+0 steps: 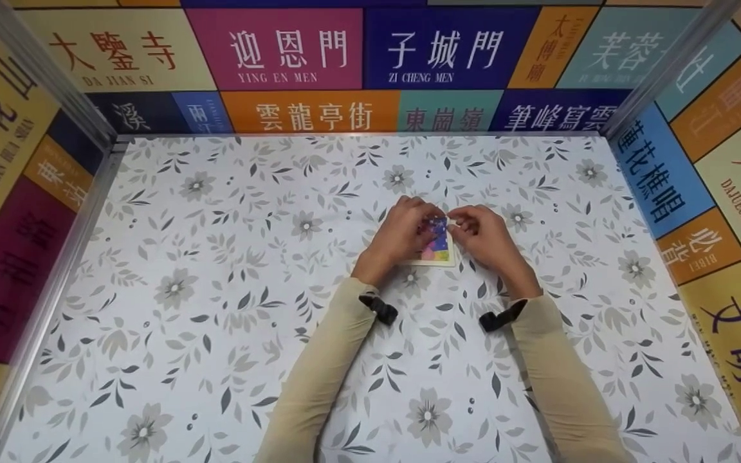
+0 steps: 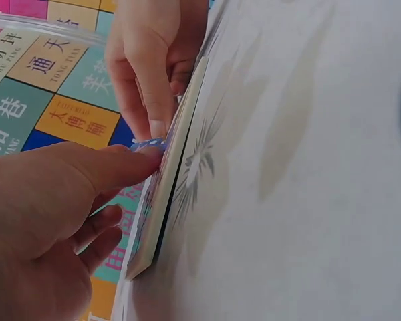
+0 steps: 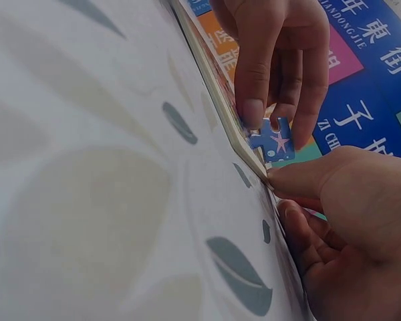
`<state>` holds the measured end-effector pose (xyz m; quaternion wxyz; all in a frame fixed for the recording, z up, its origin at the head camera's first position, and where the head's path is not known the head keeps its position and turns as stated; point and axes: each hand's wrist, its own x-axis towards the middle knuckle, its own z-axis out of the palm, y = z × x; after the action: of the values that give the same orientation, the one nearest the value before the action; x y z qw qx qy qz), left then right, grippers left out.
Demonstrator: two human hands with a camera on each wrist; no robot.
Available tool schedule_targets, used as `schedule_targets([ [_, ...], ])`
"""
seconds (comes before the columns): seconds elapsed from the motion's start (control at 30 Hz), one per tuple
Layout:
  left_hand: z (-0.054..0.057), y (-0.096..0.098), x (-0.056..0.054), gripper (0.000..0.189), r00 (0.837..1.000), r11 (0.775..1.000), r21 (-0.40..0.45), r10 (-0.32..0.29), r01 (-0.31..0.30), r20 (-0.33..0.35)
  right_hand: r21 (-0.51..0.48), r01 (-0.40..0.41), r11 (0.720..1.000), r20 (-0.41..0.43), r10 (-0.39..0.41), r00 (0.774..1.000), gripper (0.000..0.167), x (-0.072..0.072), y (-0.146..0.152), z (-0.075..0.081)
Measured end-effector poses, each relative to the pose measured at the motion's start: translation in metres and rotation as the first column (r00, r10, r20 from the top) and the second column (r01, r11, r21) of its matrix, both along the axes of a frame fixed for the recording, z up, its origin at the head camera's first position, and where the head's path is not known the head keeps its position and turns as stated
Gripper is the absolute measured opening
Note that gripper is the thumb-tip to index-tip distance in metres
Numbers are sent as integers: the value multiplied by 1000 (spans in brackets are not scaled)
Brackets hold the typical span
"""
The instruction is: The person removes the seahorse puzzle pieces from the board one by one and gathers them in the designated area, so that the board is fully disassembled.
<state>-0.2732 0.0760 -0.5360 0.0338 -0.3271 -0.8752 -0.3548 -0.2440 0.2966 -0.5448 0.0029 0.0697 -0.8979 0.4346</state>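
A small jigsaw puzzle with a cream border (image 1: 435, 262) and a blue, pink and yellow picture lies on the table. My left hand (image 1: 402, 231) is over its left side and pinches a blue puzzle piece (image 3: 278, 142) printed with a pink starfish. The piece is tilted up at the puzzle's edge. From the other side my right hand (image 1: 486, 235) meets it, fingers curled, thumb at the piece's lower edge by the border. In the left wrist view, the left thumb covers much of the piece (image 2: 147, 143); the left hand hides much of the picture in the head view.
A white cloth with grey flowers and leaves covers the table (image 1: 216, 360). Upright panels (image 1: 293, 51) with coloured blocks of lettering stand along the back and both sides. A black strap (image 1: 380, 308) is round each wrist.
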Motion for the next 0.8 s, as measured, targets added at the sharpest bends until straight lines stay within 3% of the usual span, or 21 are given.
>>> schedule_targets([
  [0.33, 5, -8, -2, 34, 999, 998, -53, 39, -41, -34, -3, 0, 1000, -16, 0, 1000, 28, -1, -2, 2],
  [0.63, 10, -45, -4, 35, 996, 996, 29, 85, -86, 23, -13, -3, 1000, 3, 3, 1000, 28, 1, -1, 1],
  [0.8, 4, -70, -2, 34, 993, 992, 67, 100, -104, 56, -15, 4, 1000, 19, -4, 1000, 28, 2, 2, 0],
])
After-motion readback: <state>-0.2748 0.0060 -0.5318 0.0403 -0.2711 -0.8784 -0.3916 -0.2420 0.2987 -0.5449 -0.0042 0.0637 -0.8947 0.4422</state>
